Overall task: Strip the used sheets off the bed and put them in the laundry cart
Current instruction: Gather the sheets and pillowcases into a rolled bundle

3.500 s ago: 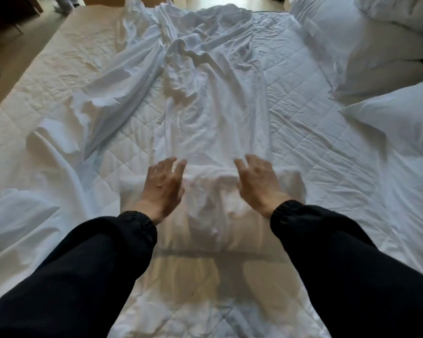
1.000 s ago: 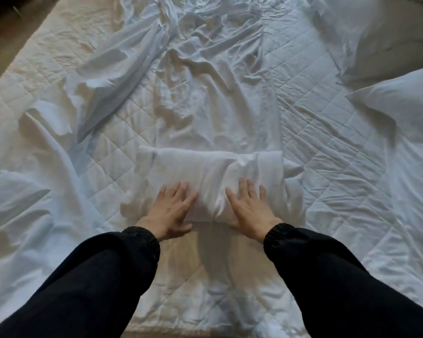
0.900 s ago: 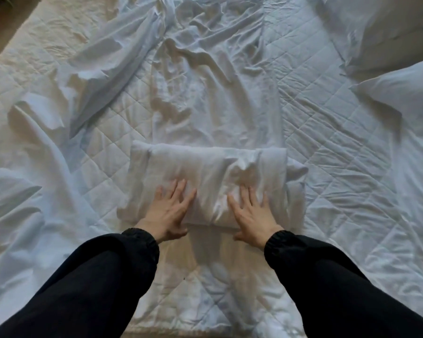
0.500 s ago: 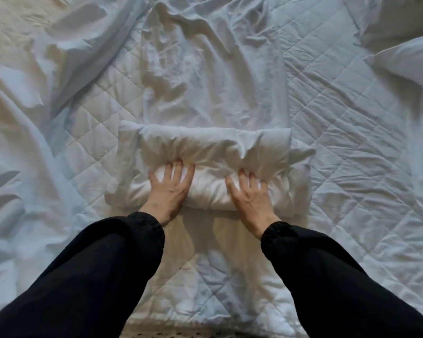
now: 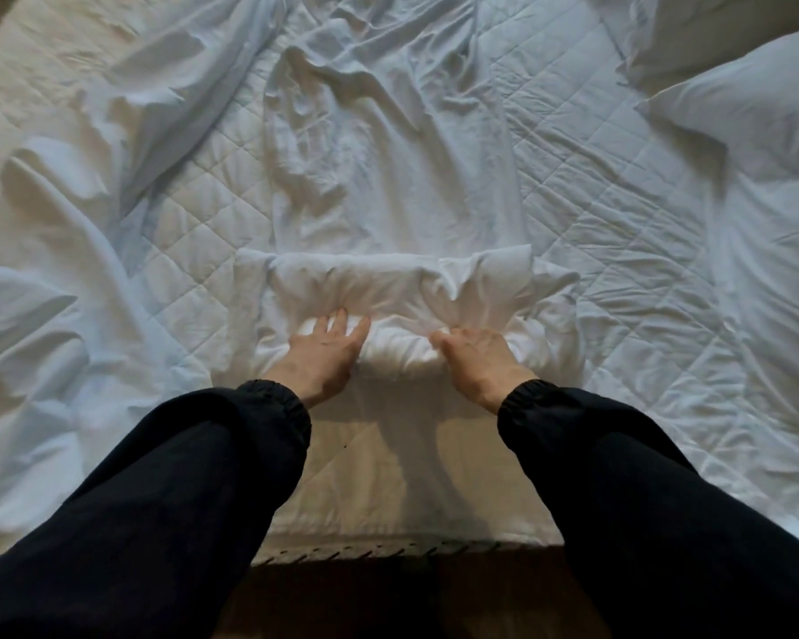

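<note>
Both hands on the rolled sheet near the bed's near edge.

I see the left hand (image 5: 322, 357) with fingers (image 5: 340, 321) spread flat on the rolled sheet (image 5: 397, 311), and the right hand (image 5: 478, 357) with fingers curled into its fabric. The unrolled length of sheet (image 5: 388, 145) trails crumpled toward the far edge over the quilted mattress pad (image 5: 619, 214). Pillows (image 5: 734, 103) crowd the far right corner; loose white bedding (image 5: 33, 325) bunches along the left edge. Dark floor (image 5: 388, 597) shows below the near edge.
</note>
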A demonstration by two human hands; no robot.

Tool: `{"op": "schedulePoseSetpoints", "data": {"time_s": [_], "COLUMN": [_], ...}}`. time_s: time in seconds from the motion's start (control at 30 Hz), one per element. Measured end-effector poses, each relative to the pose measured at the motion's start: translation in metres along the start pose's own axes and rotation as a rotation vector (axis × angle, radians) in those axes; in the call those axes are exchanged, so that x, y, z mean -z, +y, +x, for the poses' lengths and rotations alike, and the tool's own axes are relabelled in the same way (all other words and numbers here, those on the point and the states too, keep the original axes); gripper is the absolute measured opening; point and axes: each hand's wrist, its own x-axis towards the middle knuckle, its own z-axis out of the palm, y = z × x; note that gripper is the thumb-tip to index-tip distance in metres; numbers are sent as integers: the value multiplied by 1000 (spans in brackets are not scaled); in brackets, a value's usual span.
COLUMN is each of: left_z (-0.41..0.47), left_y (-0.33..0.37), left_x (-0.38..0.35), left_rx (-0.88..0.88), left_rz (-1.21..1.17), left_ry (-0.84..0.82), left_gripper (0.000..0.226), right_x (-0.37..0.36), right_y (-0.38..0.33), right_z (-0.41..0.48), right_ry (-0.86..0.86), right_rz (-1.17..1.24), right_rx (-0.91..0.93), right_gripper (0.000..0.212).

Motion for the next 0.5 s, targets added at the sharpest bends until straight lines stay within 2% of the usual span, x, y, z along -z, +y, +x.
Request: {"op": "schedulePoseSetpoints", "data": {"time_s": [0.3, 0.5], "left_z": [-97, -140], "left_y": [24, 28], "left_x": [-27, -35], "left_rx": [-120, -182], "left_rz": [-45, -142], "left_ry": [-59, -137], "left_gripper": [80, 64], "right_x": [-14, -9], "right_y": [-41, -64], "right_z": [-104, -145], "right_ry": [-63, -183], "right_rz": [12, -12], "right_rx": [6, 42], "right_gripper": [32, 34]}}
